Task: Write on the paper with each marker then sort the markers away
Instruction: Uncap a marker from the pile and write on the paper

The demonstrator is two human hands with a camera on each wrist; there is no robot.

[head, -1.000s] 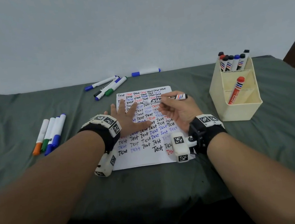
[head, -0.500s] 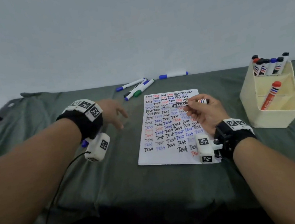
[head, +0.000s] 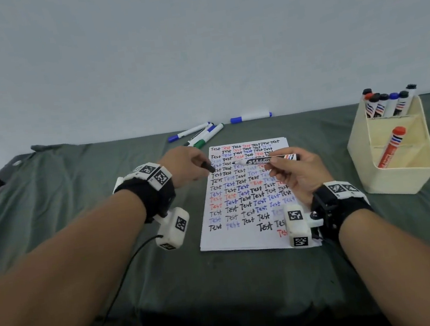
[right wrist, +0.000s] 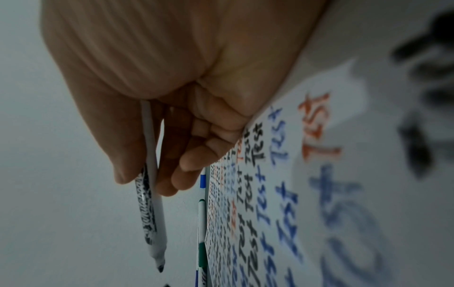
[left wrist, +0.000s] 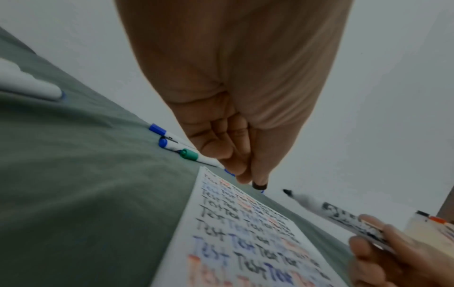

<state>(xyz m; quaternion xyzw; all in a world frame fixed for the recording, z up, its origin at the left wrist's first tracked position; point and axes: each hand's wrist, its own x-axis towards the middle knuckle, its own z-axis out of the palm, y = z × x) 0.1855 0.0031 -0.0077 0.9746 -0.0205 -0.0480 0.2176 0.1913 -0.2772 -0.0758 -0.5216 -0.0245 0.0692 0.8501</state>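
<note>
Marker (head: pixel 267 160) lies level in right hand (head: pixel 297 173), uncapped tip toward left hand (head: pixel 186 166)

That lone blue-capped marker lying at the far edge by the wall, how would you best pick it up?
Grip the blue-capped marker around the middle of its white barrel, coming down from above. It lies flat and sideways on the green cloth, apart from the other markers, so fingers likely fit on both long sides; the wall behind leaves little room from the back.
</note>
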